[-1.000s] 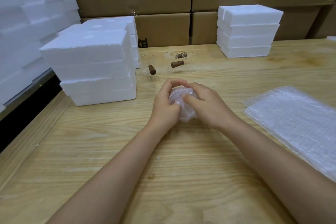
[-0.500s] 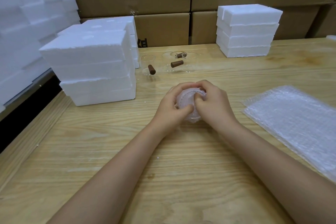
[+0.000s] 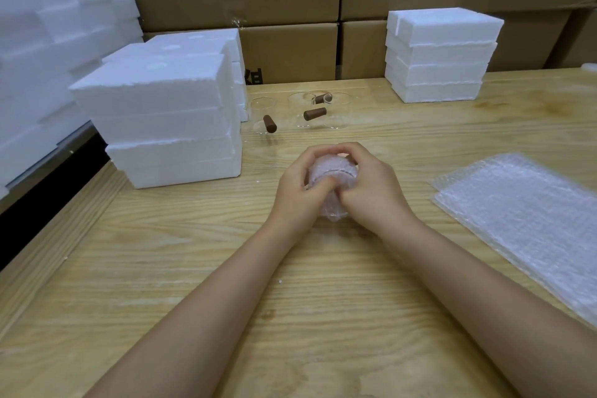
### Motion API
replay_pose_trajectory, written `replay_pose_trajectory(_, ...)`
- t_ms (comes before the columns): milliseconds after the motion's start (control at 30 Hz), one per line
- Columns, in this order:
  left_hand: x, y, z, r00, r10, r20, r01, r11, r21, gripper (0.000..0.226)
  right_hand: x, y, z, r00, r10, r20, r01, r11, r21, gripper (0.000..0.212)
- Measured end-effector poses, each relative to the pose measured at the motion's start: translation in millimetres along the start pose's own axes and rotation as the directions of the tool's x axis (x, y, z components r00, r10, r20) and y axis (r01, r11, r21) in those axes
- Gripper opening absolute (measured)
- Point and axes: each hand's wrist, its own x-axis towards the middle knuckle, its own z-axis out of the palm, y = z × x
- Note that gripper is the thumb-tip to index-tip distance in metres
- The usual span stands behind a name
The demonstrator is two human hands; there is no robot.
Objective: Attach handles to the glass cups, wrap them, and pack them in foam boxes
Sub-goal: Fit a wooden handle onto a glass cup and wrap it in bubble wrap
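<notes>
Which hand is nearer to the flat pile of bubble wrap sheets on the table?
The right hand. It holds the wrapped cup with the bubble wrap pile to its right; the left hand grips the cup's other side, farther away.

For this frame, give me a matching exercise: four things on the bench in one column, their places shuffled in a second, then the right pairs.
Things
1. wrapped cup
2. bubble wrap sheets
3. unwrapped glass cups
4. right foam stack

Places
A. far right of the table, in front of the cardboard boxes
B. lying flat at the table's right edge
C. gripped between the left hand and the right hand
D. standing at the back, just right of the left foam stack

Pairs: 1-C, 2-B, 3-D, 4-A
</notes>
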Motion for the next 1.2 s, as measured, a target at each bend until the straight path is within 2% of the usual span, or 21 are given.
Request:
replay_pose_trajectory(100, -2, -1, 5, 0.999, 0.034, -0.033, -0.031, 0.995, 0.097, 0.034, -2, -2, 2, 0.999, -0.010, -0.053, 0.009, 1.000, -0.020, 0.041)
replay_pose_trajectory(200, 1, -3, 3, 0.994, 0.032, -0.102, -0.017, 0.990, 0.143, 0.048, -2, -4, 3, 0.998, -0.062, 0.005, 0.062, 0.998, -0.004, 0.039)
replay_pose_trajectory(267, 2, -5, 1, 0.993, 0.025, -0.117, -0.007, 0.989, 0.151, 0.052, -2, -5, 3, 0.996, -0.084, 0.029, 0.083, 0.996, 0.036, 0.034)
replay_pose_trajectory(367, 1, -3, 4, 0.992, 0.039, -0.116, -0.022, 0.989, 0.144, 0.048, -3, -6, 1, 0.998, -0.063, -0.028, 0.065, 0.995, 0.076, 0.029)
replay_pose_trajectory(433, 0, -2, 3, 0.997, 0.046, -0.057, -0.040, 0.995, 0.091, 0.039, -1, -6, -1, 0.998, -0.022, -0.064, 0.028, 0.995, 0.097, 0.030)
replay_pose_trajectory(533, -3, -1, -3, 0.979, 0.077, 0.189, -0.079, 0.997, 0.005, 0.060, 7, -3, -12, 0.992, 0.074, -0.103, -0.057, 0.986, 0.156, 0.027)
replay_pose_trajectory(600, -6, -2, -4, 0.954, 0.071, 0.290, -0.111, 0.986, 0.124, 0.082, 12, 1, -20, 0.985, 0.136, -0.105, -0.122, 0.983, 0.136, 0.025)
replay_pose_trajectory(667, -6, -3, -2, 0.951, 0.060, 0.303, -0.127, 0.970, 0.205, 0.091, 15, 4, -23, 0.977, 0.206, -0.055, -0.196, 0.969, 0.154, 0.024)
replay_pose_trajectory(767, -4, -6, -2, 0.969, 0.069, 0.239, -0.112, 0.978, 0.175, 0.082, 18, 7, -28, 0.963, 0.260, 0.069, -0.269, 0.933, 0.240, 0.020)
replay_pose_trajectory(833, -2, -7, -2, 0.983, 0.044, 0.179, -0.077, 0.980, 0.184, 0.077, 20, 6, -35, 0.963, 0.230, 0.141, -0.267, 0.884, 0.384, 0.015)
replay_pose_trajectory(933, 1, -6, -2, 0.999, -0.049, 0.019, 0.046, 0.991, 0.124, 0.069, 20, 8, -47, 0.978, 0.140, 0.153, -0.200, 0.830, 0.520, 0.026)
replay_pose_trajectory(1033, 5, -9, -4, 0.984, -0.143, -0.106, 0.152, 0.985, 0.082, 0.062, 16, 12, -44, 0.995, 0.014, 0.099, -0.065, 0.846, 0.529, 0.016)
replay_pose_trajectory(1133, 7, -9, -8, 0.978, -0.201, -0.064, 0.205, 0.977, 0.059, 0.049, 16, 16, -35, 0.999, 0.043, 0.026, -0.050, 0.823, 0.565, 0.003)
replay_pose_trajectory(1200, 7, -6, -11, 0.979, -0.204, -0.003, 0.204, 0.979, 0.015, 0.042, 18, 18, -34, 0.995, 0.096, 0.013, -0.084, 0.789, 0.609, 0.003)
